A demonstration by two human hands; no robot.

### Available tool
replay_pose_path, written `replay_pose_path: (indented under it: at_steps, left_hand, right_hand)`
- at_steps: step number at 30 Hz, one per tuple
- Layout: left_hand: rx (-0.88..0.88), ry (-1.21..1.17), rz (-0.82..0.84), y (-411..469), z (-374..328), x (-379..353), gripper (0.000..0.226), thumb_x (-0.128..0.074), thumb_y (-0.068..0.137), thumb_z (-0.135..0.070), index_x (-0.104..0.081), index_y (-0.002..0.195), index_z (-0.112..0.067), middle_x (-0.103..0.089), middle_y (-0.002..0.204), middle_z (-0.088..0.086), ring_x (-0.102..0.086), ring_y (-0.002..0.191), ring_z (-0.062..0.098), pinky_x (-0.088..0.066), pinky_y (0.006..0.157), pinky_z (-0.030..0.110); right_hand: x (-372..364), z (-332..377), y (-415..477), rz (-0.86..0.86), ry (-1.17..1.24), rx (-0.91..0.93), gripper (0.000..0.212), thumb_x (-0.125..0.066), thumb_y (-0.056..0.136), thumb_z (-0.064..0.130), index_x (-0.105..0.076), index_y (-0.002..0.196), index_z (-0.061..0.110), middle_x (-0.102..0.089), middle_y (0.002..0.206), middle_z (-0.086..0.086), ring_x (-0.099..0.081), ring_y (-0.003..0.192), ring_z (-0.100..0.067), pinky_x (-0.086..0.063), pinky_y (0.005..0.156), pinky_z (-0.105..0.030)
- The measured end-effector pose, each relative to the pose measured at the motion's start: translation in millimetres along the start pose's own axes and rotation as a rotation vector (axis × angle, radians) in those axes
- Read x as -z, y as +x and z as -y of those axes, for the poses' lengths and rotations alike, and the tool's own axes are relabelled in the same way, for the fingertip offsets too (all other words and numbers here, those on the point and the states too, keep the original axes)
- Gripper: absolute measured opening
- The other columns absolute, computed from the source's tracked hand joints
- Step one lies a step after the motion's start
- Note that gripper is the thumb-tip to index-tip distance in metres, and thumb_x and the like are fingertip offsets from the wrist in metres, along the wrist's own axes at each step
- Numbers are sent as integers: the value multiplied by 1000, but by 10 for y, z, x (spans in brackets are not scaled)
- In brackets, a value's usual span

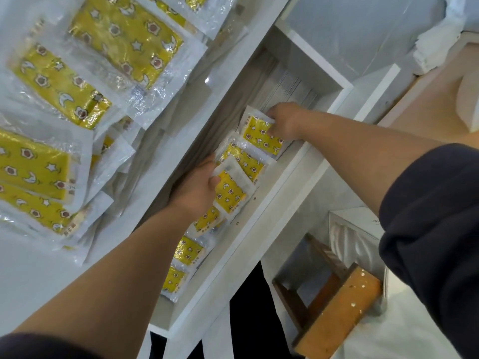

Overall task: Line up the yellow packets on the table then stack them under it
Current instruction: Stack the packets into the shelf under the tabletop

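Note:
Yellow packets with star and moon prints in clear wrap lie in a loose pile (85, 81) on the white table top at the left. Below the table edge, a white shelf (261, 211) holds a row of the same packets, overlapping along its length. My left hand (199, 185) grips one packet (230, 193) in the middle of that row, thumb on its face. My right hand (285, 123) holds the far packet (261, 138) at its upper corner, beside a tight stack of packets standing on edge (285, 81).
A wooden stool (334, 301) stands on the floor at the lower right. A white box (357, 242) sits beside it. The shelf ends at a white divider (318, 66) at the far side. Two more packets (186, 252) lie at the near end of the shelf.

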State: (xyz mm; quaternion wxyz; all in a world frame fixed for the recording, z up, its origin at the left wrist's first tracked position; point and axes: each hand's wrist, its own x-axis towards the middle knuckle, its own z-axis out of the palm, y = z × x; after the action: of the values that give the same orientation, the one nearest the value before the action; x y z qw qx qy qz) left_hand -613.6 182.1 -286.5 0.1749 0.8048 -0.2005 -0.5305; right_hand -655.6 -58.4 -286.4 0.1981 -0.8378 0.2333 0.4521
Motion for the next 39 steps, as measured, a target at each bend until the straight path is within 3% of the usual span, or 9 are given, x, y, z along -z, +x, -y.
replay_pose_path:
  at_steps: [4, 7, 10, 13, 15, 19, 23, 31, 39]
  left_hand:
    - [-7, 7, -68, -56, -78, 13, 41, -42, 102, -24, -40, 144, -25, -48, 142, -4, -47, 129, 23, -42, 105, 40]
    - [32, -104, -104, -147, -201, 80, 23, -41, 103, -29, -53, 119, -19, -61, 101, 0, -60, 100, 26, -50, 83, 36]
    - [110, -310, -113, -157, -373, 127, 29, -43, 102, -33, -50, 128, -21, -53, 94, -13, -54, 93, 13, -43, 84, 32]
    - [158, -439, -100, -56, -506, 161, 40, -47, 99, -41, -48, 134, -24, -61, 104, -13, -59, 99, 13, -48, 85, 34]
    - [182, -465, -85, 34, -560, 176, 39, -49, 96, -46, -52, 128, -25, -65, 109, -5, -64, 99, 19, -51, 78, 33]
    - [204, -401, -92, 182, -639, 166, 28, -51, 94, -45, -55, 106, -20, -61, 89, 0, -58, 75, 18, -45, 66, 29]
    - [227, -394, -109, 281, -634, 156, 26, -50, 94, -44, -52, 100, -19, -50, 79, 0, -46, 66, 15, -35, 59, 26]
    - [215, -388, -103, 331, -601, 125, 21, -51, 94, -42, -53, 94, -22, -57, 85, 2, -55, 73, 17, -42, 61, 25]
    - [188, -380, -77, 314, -710, 105, 22, -49, 96, -38, -54, 94, -18, -57, 83, 4, -54, 67, 17, -43, 58, 24]
  right_hand:
    - [-37, -89, 11, -151, -19, -95, 29, -59, 87, 16, -58, 115, 10, -61, 111, -11, -58, 98, -30, -48, 74, -34]
    - [-13, -71, -98, -309, 125, 9, 30, -58, 87, 18, -57, 117, 12, -57, 114, -11, -57, 105, -31, -51, 84, -38]
    - [64, 63, -320, 60, 436, 124, 33, -61, 92, 33, -60, 121, 17, -62, 113, -3, -59, 107, -23, -50, 93, -35]
    - [78, 111, -427, 211, 374, 167, 37, -59, 93, 37, -59, 125, 18, -58, 115, 1, -55, 105, -19, -48, 93, -34]
    - [95, 69, -408, 142, 385, 153, 34, -59, 94, 32, -60, 124, 16, -57, 113, 0, -54, 103, -17, -45, 87, -30]
    - [191, -89, -276, -22, 425, 55, 26, -56, 95, 21, -62, 119, 12, -57, 106, -3, -53, 96, -18, -39, 79, -27]
    - [247, -280, -74, -272, 340, -72, 11, -51, 91, 8, -62, 93, 11, -58, 94, -11, -58, 95, -29, -37, 72, -28]
    - [264, -235, 19, -408, 257, -271, 20, -51, 91, 1, -63, 106, 5, -56, 91, -11, -54, 82, -29, -42, 70, -33]
    - [253, -217, -27, -455, 159, -306, 23, -53, 90, 3, -60, 112, 4, -63, 114, -16, -61, 105, -35, -43, 73, -36]
